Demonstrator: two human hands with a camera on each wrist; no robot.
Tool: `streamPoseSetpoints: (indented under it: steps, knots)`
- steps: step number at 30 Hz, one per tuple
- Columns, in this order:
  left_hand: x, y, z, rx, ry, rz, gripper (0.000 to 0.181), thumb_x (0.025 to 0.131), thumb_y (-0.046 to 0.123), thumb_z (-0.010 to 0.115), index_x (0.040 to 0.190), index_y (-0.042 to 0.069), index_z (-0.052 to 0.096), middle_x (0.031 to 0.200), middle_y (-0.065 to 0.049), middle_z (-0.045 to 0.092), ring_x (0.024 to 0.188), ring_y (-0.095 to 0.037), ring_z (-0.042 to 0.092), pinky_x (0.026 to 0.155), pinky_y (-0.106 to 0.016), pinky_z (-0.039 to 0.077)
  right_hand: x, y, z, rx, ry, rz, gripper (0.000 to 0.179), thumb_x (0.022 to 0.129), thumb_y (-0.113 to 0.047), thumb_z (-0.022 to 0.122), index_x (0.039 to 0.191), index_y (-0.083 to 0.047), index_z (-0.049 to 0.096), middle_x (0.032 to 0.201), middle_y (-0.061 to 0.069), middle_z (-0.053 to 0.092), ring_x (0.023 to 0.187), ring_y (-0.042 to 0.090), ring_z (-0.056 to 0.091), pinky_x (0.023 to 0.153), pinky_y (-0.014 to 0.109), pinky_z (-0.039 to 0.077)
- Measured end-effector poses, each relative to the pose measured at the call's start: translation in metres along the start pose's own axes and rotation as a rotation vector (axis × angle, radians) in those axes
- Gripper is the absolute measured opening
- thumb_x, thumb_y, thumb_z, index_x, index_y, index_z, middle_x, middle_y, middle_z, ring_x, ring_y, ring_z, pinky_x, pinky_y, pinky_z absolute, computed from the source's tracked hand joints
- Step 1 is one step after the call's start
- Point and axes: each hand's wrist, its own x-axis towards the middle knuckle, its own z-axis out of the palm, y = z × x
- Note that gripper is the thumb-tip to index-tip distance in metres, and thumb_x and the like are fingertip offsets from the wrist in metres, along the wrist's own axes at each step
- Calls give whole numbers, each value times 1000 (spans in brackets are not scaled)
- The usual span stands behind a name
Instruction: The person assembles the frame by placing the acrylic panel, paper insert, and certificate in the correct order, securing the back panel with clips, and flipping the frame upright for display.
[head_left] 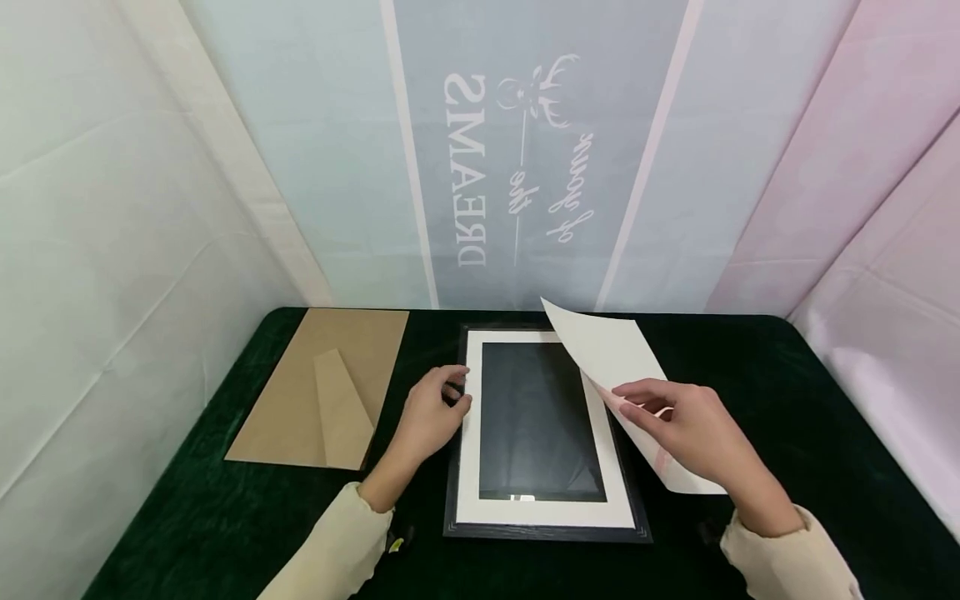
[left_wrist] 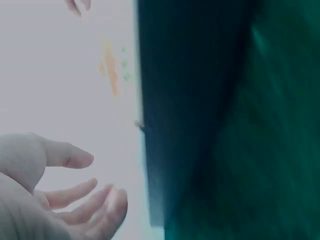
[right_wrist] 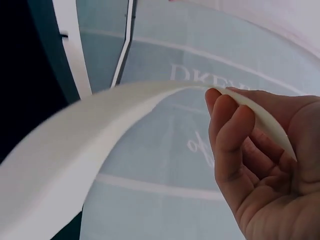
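A dark picture frame with a white mat border and a dark middle lies on the green cloth. At its right side, my right hand pinches the edge of a bent white sheet. The sheet slants up over the frame's right part; in the right wrist view its curve runs away from thumb and fingertips. My left hand is by the frame's left edge, thumb and fingers parted with nothing between them. Whether it touches the frame I cannot tell.
On the left of the green cloth lies a brown backing board with a stand flap. Behind the table hangs a pale curtain with mirrored lettering, and white cloth stands at the sides.
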Motion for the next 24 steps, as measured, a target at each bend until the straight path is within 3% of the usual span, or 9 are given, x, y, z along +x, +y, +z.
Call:
streamPoseSetpoints:
  steps: [2, 4, 8, 11, 18, 24]
  knots:
    - [-4, 7, 0, -78, -16, 18, 35, 92, 11, 68, 126, 7, 64, 106, -7, 70, 88, -18, 67, 70, -30, 56, -1, -5, 4, 19, -17, 10, 20, 93, -28, 71, 112, -21, 75, 97, -3, 76, 78, 8, 67, 62, 21, 53]
    - [-8, 13, 1, -174, -78, 2, 35, 95, 14, 65, 129, 8, 62, 104, -7, 73, 82, -19, 69, 65, -26, 57, -1, -9, 7, 45, -44, 16, 22, 92, -32, 72, 112, -23, 75, 101, -3, 76, 80, 8, 68, 62, 21, 53]
    - [-11, 19, 4, -419, -231, -102, 42, 98, 18, 61, 138, 5, 53, 110, -19, 73, 81, -29, 72, 67, -31, 61, -3, -17, 15, 91, -122, 20, 24, 89, -35, 73, 112, -27, 75, 102, -6, 76, 84, 5, 69, 66, 21, 55]
    - [-10, 18, 7, -560, -306, -186, 50, 100, 20, 60, 145, 5, 44, 117, -24, 70, 82, -31, 73, 70, -34, 62, -6, -22, 21, 103, -159, 10, 22, 90, -34, 73, 112, -29, 75, 100, -9, 76, 83, 2, 68, 69, 20, 55]
    - [-10, 16, 12, -698, -355, -256, 69, 101, 30, 58, 157, 10, 23, 130, -25, 63, 91, -29, 75, 75, -36, 62, -11, -37, 36, 93, -171, -52, 20, 91, -28, 72, 111, -29, 76, 104, -11, 76, 84, 0, 68, 68, 18, 55]
    - [-12, 16, 14, -708, -435, -278, 74, 100, 34, 60, 158, 14, 20, 130, -18, 65, 90, -26, 76, 79, -37, 61, -15, -49, 47, 103, -216, -140, 21, 92, -24, 71, 113, -25, 76, 103, -10, 76, 83, -1, 67, 64, 16, 53]
